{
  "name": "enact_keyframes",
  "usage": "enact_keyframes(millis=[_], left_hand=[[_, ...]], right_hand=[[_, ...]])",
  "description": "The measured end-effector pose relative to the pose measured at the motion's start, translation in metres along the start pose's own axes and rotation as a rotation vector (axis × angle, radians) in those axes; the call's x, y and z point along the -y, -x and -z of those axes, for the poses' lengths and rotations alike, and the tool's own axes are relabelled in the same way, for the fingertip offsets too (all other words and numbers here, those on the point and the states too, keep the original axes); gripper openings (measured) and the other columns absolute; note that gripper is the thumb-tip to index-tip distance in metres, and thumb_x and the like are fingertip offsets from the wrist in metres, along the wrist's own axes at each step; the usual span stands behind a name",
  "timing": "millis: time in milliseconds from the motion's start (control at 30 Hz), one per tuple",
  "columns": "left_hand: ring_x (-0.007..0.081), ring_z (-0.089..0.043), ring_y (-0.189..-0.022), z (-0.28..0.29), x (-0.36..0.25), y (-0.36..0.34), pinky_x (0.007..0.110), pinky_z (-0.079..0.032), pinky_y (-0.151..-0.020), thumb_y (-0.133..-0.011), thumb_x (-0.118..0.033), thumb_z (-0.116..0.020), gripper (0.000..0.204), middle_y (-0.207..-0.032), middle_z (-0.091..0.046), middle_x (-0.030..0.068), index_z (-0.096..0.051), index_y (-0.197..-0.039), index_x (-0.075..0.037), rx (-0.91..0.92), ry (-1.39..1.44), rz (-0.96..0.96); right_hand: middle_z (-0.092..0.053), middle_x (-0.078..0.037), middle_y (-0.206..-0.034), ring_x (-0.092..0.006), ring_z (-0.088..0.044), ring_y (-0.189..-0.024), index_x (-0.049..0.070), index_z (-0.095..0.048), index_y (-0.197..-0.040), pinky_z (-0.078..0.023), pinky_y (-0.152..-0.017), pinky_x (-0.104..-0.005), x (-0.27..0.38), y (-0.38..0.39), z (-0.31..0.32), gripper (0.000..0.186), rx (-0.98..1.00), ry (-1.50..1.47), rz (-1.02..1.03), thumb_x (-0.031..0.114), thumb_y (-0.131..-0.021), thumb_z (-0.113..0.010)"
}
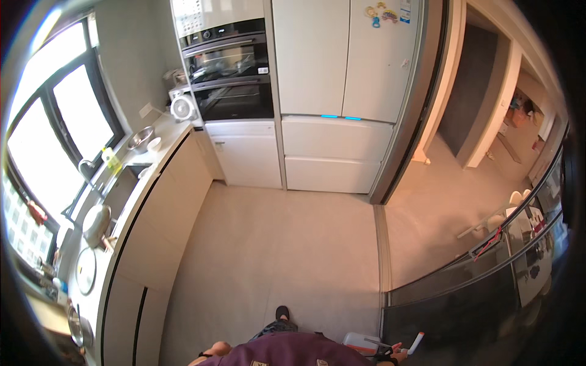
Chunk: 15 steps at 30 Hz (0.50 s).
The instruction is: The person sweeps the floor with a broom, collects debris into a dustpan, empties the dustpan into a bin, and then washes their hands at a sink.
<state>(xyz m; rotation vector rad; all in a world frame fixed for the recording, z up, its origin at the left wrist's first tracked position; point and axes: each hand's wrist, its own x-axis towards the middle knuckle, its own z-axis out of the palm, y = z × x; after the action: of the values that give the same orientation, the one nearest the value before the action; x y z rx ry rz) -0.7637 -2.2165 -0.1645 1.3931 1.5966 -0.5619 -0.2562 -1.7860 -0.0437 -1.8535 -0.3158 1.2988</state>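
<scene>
At the bottom edge, my right hand (pixel 398 354) is closed by a white handle with an orange tip (pixel 416 343), which seems to be in its grip. Just left of that hand is a pale box-shaped thing with an orange-red part (pixel 361 339), partly hidden by my maroon top. Whether the handle belongs to it, I cannot make out. My left hand (pixel 217 349) is low beside my body, below a dark band; its fingers are too unclear to read, and I see nothing in it. One dark shoe (pixel 282 313) shows on the floor ahead of my body.
A counter (pixel 174 137) runs along the left with a sink (pixel 119 189), steel bowl (pixel 141 139), pan (pixel 96 224) and round lid (pixel 86 270). Ahead are built-in ovens (pixel 232 76) and a white fridge (pixel 311 61). At right, a floor track (pixel 381 244) borders dark glass panels (pixel 452 329).
</scene>
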Motion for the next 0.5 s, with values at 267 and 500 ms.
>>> enact_keyframes(millis=[267, 500], left_hand=[[0.0341, -0.057, -0.084, 0.091, 0.057, 0.007, 0.043, -0.045, -0.073, -0.082, -0.038, -0.04, 0.036, -0.089, -0.061, 0.0143, -0.061, -0.086, -0.009, -0.419, 0.287, 0.154], [0.0352, -0.056, -0.085, 0.215, 0.055, 0.063, 0.041, -0.046, -0.074, -0.078, -0.035, -0.048, 0.037, -0.093, -0.06, 0.017, -0.06, -0.09, -0.002, -0.642, 0.88, 0.499]], right_hand=[[-0.048, -0.012, -0.117, -0.0192, -0.047, -0.106, 0.011, -0.043, -0.124, -0.037, -0.087, -0.0332, 0.016, 0.046, -0.099, 0.049, 0.137, 0.267, -0.048, 0.038, -0.083, -0.05], [-0.05, -0.014, -0.115, -0.0182, -0.049, -0.103, 0.01, -0.044, -0.123, -0.038, -0.086, -0.0337, 0.033, 0.068, -0.23, 0.052, 0.37, 0.719, -0.111, 0.04, -0.081, -0.053]])
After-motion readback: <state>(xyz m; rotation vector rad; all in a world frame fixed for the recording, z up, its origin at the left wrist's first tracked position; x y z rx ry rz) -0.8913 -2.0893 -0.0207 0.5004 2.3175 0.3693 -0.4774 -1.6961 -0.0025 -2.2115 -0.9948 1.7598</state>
